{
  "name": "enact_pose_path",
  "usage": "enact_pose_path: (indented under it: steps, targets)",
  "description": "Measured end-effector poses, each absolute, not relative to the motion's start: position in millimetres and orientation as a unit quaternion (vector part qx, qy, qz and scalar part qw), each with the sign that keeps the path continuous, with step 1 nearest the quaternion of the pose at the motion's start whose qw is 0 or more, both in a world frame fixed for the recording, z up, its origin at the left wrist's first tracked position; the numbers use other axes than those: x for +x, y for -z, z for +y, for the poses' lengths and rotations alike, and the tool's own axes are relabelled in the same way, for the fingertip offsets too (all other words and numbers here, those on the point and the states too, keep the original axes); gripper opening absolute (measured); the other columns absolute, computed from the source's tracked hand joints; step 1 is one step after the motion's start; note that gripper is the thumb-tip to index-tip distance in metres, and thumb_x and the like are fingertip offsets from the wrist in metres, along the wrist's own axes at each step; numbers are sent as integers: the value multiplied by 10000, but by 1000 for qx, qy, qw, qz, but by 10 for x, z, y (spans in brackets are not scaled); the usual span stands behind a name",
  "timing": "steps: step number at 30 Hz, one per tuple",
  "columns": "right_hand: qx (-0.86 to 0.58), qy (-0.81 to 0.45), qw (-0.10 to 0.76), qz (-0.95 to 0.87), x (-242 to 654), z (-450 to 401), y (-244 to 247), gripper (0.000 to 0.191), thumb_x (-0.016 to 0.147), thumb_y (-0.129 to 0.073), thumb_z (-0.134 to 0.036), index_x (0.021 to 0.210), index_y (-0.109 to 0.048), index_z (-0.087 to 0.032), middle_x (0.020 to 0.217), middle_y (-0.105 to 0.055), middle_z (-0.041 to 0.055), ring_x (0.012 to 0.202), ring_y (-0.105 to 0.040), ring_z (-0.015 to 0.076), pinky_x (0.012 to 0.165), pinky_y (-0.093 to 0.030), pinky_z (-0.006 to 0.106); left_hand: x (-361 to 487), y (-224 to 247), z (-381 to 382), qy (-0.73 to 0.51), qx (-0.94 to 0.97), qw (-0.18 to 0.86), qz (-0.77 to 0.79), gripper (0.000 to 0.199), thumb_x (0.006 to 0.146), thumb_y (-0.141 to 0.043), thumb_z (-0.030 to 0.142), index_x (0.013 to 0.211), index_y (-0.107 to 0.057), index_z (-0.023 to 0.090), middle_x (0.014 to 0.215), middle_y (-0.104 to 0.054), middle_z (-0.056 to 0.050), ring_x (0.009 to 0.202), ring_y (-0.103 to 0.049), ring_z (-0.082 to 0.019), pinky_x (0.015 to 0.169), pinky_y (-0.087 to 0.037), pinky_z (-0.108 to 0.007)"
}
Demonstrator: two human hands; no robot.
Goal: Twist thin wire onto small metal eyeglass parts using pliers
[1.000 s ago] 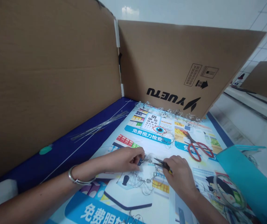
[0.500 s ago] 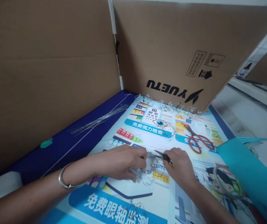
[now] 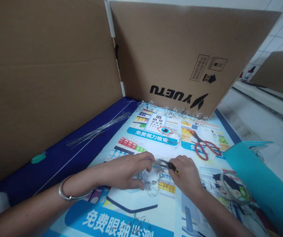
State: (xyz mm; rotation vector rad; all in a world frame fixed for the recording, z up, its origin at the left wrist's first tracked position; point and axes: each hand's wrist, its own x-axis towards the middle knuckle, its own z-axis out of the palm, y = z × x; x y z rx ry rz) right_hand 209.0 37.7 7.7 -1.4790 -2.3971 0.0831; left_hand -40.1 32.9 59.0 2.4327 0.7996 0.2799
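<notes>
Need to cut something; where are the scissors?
Head view, right of centre: the red-handled scissors lie on the printed sheet, beyond the right hand, left of the turquoise panel.

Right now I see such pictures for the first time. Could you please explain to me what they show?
There is no machine here, only a person's bare left hand and right hand. The camera is worn on the person's head, looking forward and down. The right hand holds pliers with open jaws. The left hand is at a wire loop; whether it grips it is hard to tell. On the poster lie scissors; to its left lie thin wires. Cardboard stands behind.
</notes>
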Motion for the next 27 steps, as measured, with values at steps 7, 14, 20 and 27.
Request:
enact_pose_path:
  steps: [7, 14, 20, 27]
  targets:
    - [-484, -9, 166, -859, 2170, 399, -108, 82, 753, -551, -199, 818, -599, -209, 760, -539, 28, 778, -448, 174, 710, -284, 302, -386, -574, 347, -100, 883, 333, 315, 267, 765, -596, 274, 994, -469, 216, 1137, -486, -48, 862, -528, -173, 738, -413, -256]
    - [-313, 88, 119, -938, 2430, 447, -303, 121, 796, -502, -176, 872, -595, -191, 783, -534, 43, 779, -419, 175, 713, -270, 338, -391, -581, 350, -110, 877, 348, 314, 259, 777, -569, 315, 999, -483, 212, 1093, -506, -59, 816, -517, -179, 698, -401, -259]
    - [-271, 130, 76, -951, 2333, 362, -317, 160, 852, -419, -148, 820, -573, -177, 702, -494, 38, 728, -393, 168, 678, -257, 343, -388, -558, 356, -105, 872, 356, 318, 243, 778, -569, 296, 986, -478, 210, 1101, -507, -59, 825, -522, -176, 719, -401, -266]
    - [-306, 130, 82, -940, 2297, 311, -319, 196, 859, -396, -126, 817, -575, -192, 693, -490, 30, 710, -392, 159, 657, -249, 326, -389, -543, 357, -121, 871, 358, 313, 253, 771, -575, 247, 999, -470, 219, 1088, -520, -50, 870, -522, -176, 742, -408, -265]
